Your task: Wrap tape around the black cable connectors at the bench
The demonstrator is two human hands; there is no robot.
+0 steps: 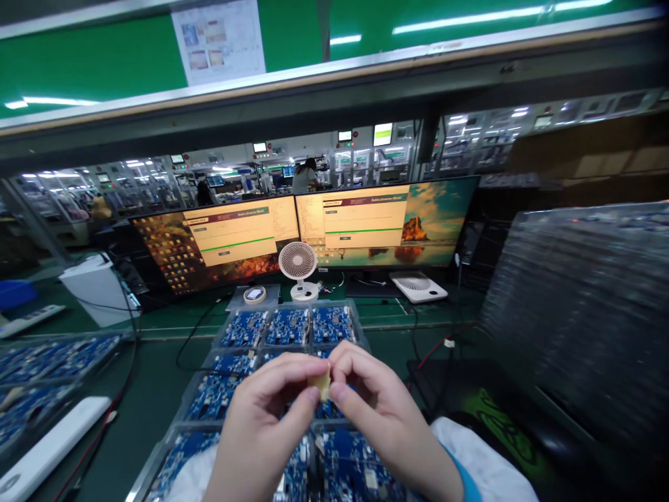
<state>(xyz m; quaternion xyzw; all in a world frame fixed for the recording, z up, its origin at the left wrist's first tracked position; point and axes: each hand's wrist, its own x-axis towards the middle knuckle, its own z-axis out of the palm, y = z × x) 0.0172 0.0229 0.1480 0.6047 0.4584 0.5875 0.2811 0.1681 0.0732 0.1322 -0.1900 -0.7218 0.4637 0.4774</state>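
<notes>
Between the fingertips of both hands is a small yellowish piece point(323, 383), thin like a bit of tape or film; its exact kind cannot be told. My left hand point(277, 408) pinches it from one side, thumb against forefinger. On the other side my right hand point(368, 390) closes thumb and finger on its edge. Both hands hover above a clear plastic tray point(180, 415) divided into compartments, each with blue circuit boards point(287, 326). The hands and wrists hide part of the tray's middle and front.
Behind the tray stand a small white fan point(297, 263), a tape roll point(254, 295) and two monitors point(235, 237). Stacked clear trays point(580, 321) rise at the right. At the left lie another board tray point(57, 362), a white bar-shaped device point(55, 450) and loose cables.
</notes>
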